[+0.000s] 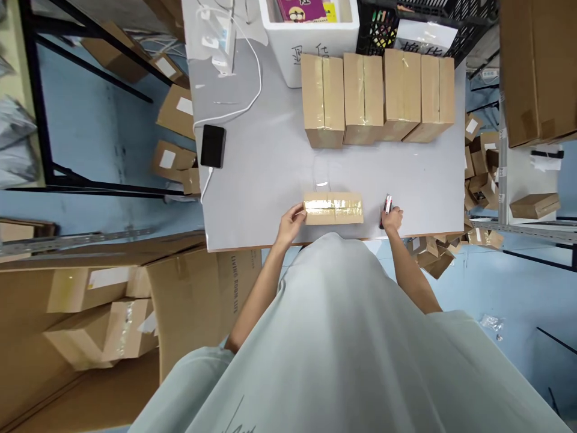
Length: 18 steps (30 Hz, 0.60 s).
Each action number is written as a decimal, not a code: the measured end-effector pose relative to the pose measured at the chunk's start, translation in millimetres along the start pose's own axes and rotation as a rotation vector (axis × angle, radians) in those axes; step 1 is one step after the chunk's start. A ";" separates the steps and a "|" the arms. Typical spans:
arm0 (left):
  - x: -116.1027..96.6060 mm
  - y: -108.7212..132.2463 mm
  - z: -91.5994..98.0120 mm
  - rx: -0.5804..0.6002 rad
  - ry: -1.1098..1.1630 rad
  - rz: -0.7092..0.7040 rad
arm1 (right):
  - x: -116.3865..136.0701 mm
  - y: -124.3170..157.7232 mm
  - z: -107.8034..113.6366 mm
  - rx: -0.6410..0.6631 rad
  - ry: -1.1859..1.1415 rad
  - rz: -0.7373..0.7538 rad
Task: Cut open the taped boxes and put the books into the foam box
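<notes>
A small cardboard box (334, 214), sealed with shiny tape, lies near the front edge of the table. My left hand (291, 224) grips its left end, thumb on the near side and fingers behind. To the right of the box, my right hand (392, 219) is closed around a slim black, red and silver box cutter (387, 207), which points away from me. A gap separates the cutter from the box. Whether its blade is out is too small to tell.
Several taped cartons (364, 96) stand in a row at the back, before a white foam box (311, 36) and a black crate (378, 36). A phone (213, 146) with a cable and a power strip (224, 45) are on the left. A large open carton (193, 300) stands beside me.
</notes>
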State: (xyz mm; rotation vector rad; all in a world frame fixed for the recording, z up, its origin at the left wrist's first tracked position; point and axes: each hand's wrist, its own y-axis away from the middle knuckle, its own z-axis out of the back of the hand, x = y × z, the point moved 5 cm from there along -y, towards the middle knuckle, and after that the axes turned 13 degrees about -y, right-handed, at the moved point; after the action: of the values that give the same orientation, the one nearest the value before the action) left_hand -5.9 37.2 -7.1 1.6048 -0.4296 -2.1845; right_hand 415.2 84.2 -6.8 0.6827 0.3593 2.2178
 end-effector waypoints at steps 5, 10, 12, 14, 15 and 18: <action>1.6 -6.7 -3.8 0.016 -0.068 -0.120 | 17.2 3.0 4.0 0.041 -0.015 0.072; 16.1 -10.5 -6.6 0.063 -0.071 -0.149 | 62.8 40.2 26.9 0.083 -0.069 0.372; 18.8 -8.5 -7.4 0.076 -0.077 -0.169 | 84.5 67.5 33.8 0.169 0.004 0.512; 17.3 -5.6 -8.4 0.078 -0.075 -0.214 | 106.4 100.0 35.0 0.312 0.126 0.667; 15.4 -4.3 -9.1 0.076 -0.074 -0.246 | 117.2 117.4 33.6 0.392 0.189 0.758; 10.2 -2.7 -11.4 0.087 -0.083 -0.330 | 144.9 163.5 24.1 0.584 0.378 0.999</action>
State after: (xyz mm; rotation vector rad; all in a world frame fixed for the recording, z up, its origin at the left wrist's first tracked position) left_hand 2.0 34.5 -20.3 1.7392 -0.3047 -2.5134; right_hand 250.6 85.5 138.9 0.8525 1.0686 3.2490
